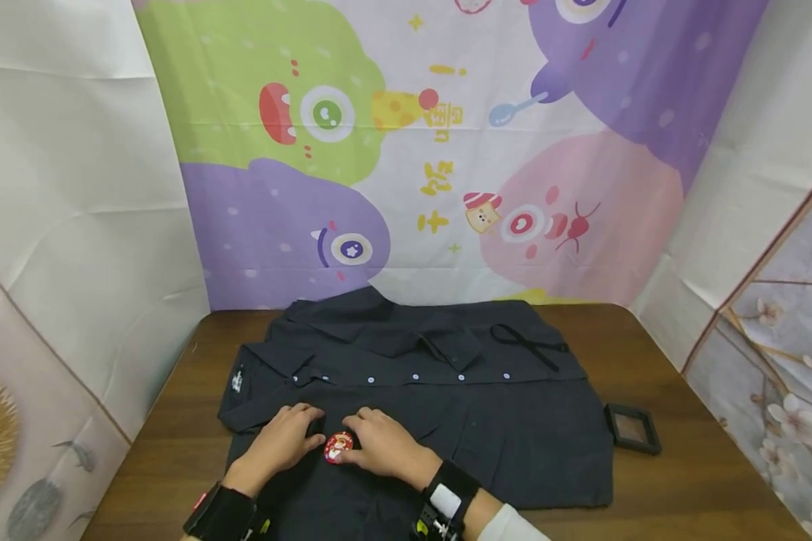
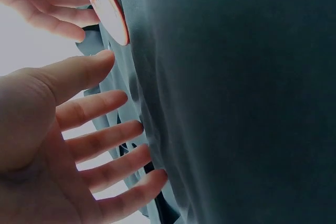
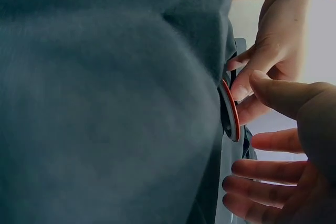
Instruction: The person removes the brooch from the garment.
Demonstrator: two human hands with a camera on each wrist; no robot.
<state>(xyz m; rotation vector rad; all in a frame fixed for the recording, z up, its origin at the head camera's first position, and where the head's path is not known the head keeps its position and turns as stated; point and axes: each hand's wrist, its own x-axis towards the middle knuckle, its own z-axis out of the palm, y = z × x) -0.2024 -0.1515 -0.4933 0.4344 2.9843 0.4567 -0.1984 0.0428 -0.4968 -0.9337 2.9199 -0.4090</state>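
Observation:
A dark button-up shirt lies spread on the table, collar to the left. On its front sits a round red pin badge with a printed picture, tilted up from the cloth in the left wrist view. My left hand is just left of the badge, fingers spread and fingertips right at the fabric. On the other side, my right hand has its thumb at the badge's edge in the head view. In the right wrist view its fingers are extended and slightly bent, gripping nothing.
A small dark square frame lies right of the shirt on the wooden table. A thin black cord rests on the shirt's upper right part. Behind the table hangs a cartoon-printed cloth.

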